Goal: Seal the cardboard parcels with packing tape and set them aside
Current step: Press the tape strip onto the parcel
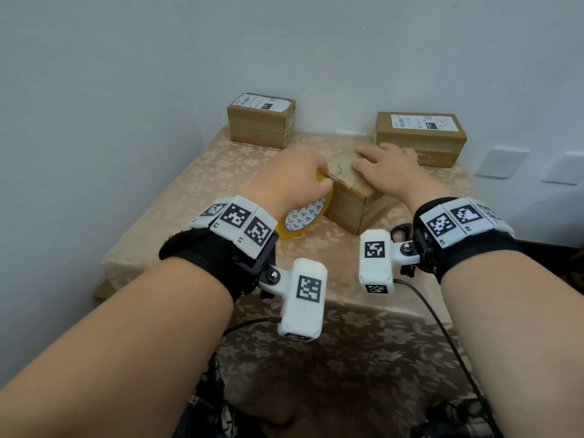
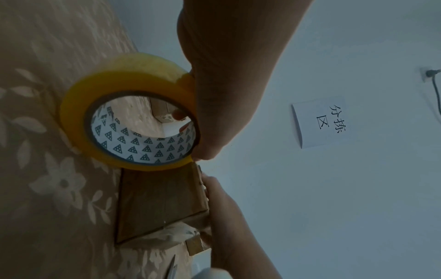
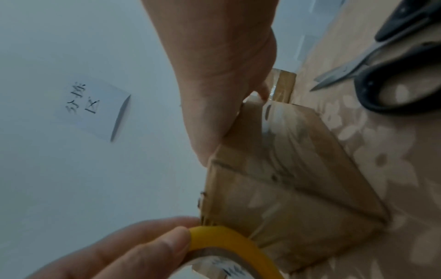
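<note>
A small cardboard parcel [image 1: 354, 205] sits mid-table, turned corner-on to me. My left hand [image 1: 297, 175] grips the yellow tape roll [image 1: 305, 216] at the parcel's left edge, fingers through the core and thumb on the rim; the roll stands on edge against the box [image 2: 160, 202]. A glossy strip of tape [image 1: 343, 172] lies over the parcel's top. My right hand [image 1: 387, 167] lies flat on that top, its fingers spread and pressing down. The right wrist view shows the right hand [image 3: 226, 85] along the parcel's upper edge [image 3: 286, 179], the roll [image 3: 226, 239] just below.
Two labelled parcels stand against the wall, one back left [image 1: 260, 121], one back right [image 1: 422, 139]. Black-handled scissors [image 3: 393, 66] lie on the floral tablecloth [image 1: 202, 172] right of the parcel. A paper sign [image 2: 322, 122] hangs on the wall.
</note>
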Demonstrator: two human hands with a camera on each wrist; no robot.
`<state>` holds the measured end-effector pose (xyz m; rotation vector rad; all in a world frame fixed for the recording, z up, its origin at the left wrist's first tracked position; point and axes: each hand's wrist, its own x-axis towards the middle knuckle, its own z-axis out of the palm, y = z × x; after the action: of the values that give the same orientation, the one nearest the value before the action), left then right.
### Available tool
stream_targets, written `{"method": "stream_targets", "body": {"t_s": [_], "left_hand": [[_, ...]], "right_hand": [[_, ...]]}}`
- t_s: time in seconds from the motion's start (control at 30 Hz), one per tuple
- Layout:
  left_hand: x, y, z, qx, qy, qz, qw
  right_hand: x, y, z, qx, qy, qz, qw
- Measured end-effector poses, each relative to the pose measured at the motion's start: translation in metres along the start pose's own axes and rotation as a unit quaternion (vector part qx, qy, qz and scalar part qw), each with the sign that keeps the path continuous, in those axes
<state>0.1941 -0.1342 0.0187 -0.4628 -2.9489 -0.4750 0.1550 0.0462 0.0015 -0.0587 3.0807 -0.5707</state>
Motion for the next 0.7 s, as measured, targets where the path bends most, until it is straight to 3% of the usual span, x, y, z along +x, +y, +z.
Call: {"method": "stream_targets", "body": {"t_s": [0.23, 0.27, 0.33, 0.4, 0.53, 0.7], "left_hand": [[0.006, -0.011, -0.008, -0.018, -0.036, 0.012, 0.999], [0.006, -0.013, -0.008, -0.022, -0.038, 0.016, 0.999], [0.006, -0.016, -0.008, -0.026, -0.037, 0.025, 0.999], [0.006, -0.019, -0.007, -0.02, -0.032, 0.037, 0.999], [0.005, -0.028, -0.002, -0.035, -0.014, 0.054, 0.998], [-0.003, -0.044, 0.0, -0.078, 0.008, 0.034, 0.996]], "right_hand": [[-0.018, -0.016, -0.005, -0.153, 0.032, 0.112, 0.981], [-0.019, -0.018, -0.003, -0.163, 0.037, 0.081, 0.983], [-0.017, -0.019, 0.003, -0.136, 0.053, -0.058, 0.988], [-0.017, -0.023, 0.006, -0.089, 0.019, -0.163, 0.982], [-0.016, -0.034, 0.006, -0.094, -0.073, -0.159, 0.98], [-0.017, -0.037, 0.01, -0.156, -0.096, -0.137, 0.974]]}}
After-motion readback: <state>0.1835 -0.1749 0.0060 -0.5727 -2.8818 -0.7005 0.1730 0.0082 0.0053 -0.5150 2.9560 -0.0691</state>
